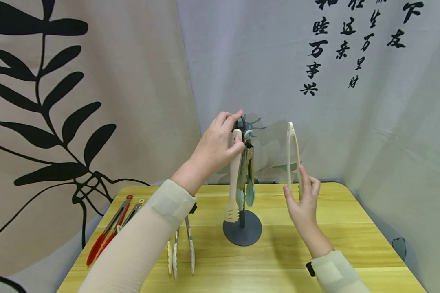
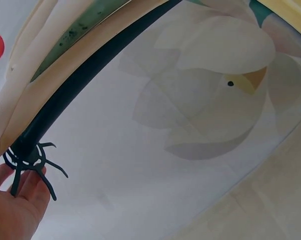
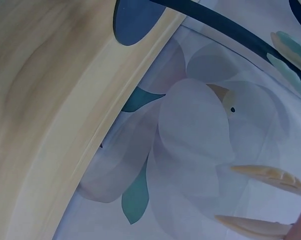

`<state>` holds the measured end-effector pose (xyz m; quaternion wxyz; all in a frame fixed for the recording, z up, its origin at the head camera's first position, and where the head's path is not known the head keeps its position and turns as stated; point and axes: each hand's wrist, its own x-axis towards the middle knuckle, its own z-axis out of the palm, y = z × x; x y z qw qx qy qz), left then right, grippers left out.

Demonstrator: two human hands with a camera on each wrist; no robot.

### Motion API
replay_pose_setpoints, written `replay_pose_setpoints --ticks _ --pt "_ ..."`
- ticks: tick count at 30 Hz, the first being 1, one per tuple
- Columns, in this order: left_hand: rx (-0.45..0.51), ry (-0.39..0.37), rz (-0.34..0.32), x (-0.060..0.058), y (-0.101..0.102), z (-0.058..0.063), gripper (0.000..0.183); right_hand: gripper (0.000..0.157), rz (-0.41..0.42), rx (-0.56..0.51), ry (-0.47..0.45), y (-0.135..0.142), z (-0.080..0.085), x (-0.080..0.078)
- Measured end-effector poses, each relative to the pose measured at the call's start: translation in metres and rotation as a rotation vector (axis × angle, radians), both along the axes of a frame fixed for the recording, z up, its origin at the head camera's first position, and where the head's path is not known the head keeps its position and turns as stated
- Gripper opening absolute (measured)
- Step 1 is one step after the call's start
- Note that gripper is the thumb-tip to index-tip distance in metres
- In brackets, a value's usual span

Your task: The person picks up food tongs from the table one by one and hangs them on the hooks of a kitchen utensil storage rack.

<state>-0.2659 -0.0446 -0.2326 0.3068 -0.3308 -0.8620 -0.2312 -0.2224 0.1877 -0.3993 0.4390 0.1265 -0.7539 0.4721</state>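
Observation:
A dark utensil rack [image 1: 242, 234] stands on the table with a round base and curved hooks at its top. My left hand [image 1: 216, 140] grips the rack's top by the hooks [image 2: 33, 162]; its thumb lies against a hanging pair of cream tongs [image 1: 234, 179]. Beside these hang green-tipped tongs [image 1: 249, 193]. To the right of the rack, my right hand [image 1: 303, 205] holds a second pair of cream tongs [image 1: 291, 142] upright by the lower part, arms apart. Their two tips [image 3: 260, 227] show in the right wrist view.
Red-tipped tongs [image 1: 95, 249] lie at the table's left, partly behind my left sleeve. Metal tongs [image 1: 191, 248] lie nearer the front, also partly covered. The wooden table [image 1: 286, 260] backs onto a printed curtain [image 1: 139, 101].

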Motion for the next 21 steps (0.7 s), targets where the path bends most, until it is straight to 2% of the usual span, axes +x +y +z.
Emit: replay_pose_setpoints --ticks 9,21 --pt "-0.001 0.007 0.003 0.000 0.000 0.000 0.065 0.073 -0.023 0.027 0.044 0.003 -0.015 -0.015" --pt "0.000 -0.004 0.008 0.001 0.000 0.000 0.065 0.069 -0.057 0.055 0.112 -0.006 -0.008 -0.016"
